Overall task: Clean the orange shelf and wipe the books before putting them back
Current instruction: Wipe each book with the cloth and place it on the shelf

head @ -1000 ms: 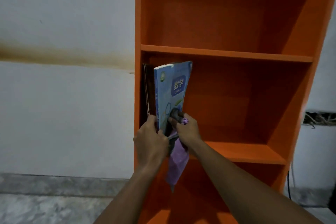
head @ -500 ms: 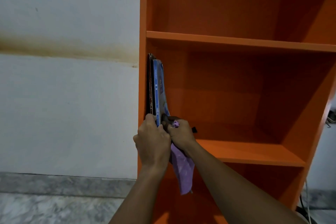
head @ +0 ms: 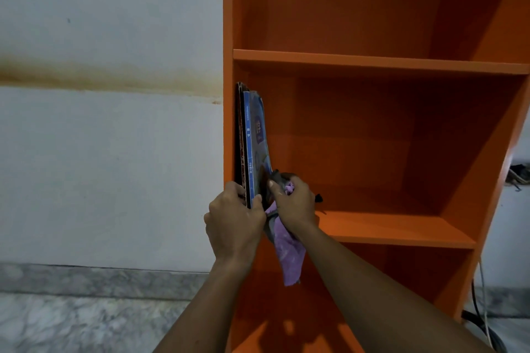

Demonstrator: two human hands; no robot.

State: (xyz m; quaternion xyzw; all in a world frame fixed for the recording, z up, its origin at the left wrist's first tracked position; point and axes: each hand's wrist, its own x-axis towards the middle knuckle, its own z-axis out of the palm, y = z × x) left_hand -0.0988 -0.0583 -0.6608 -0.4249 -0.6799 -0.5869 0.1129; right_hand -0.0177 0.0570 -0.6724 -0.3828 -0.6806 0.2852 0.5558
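A thin blue book (head: 256, 140) is standing upright against the orange shelf (head: 372, 61) wall, left hand (head: 235, 216) gripping its spine, right hand (head: 294, 200) clutching a purple cloth (head: 288, 252).

There is only one view here, from a wide-angle camera worn on the person's head. It faces forward and slightly downward at a tall orange laminate bookshelf (head: 372, 63), which fills the right half of the frame from top edge to bottom and is close enough that its top and base are cut off. The left half takes in a stained white plaster wall (head: 109, 137) and, along the lower left, a strip of grey marbled floor (head: 86, 321). Both bare forearms rise from the bottom centre, so the camera sits just behind and above them. The shelf's right side leans inward through lens distortion.
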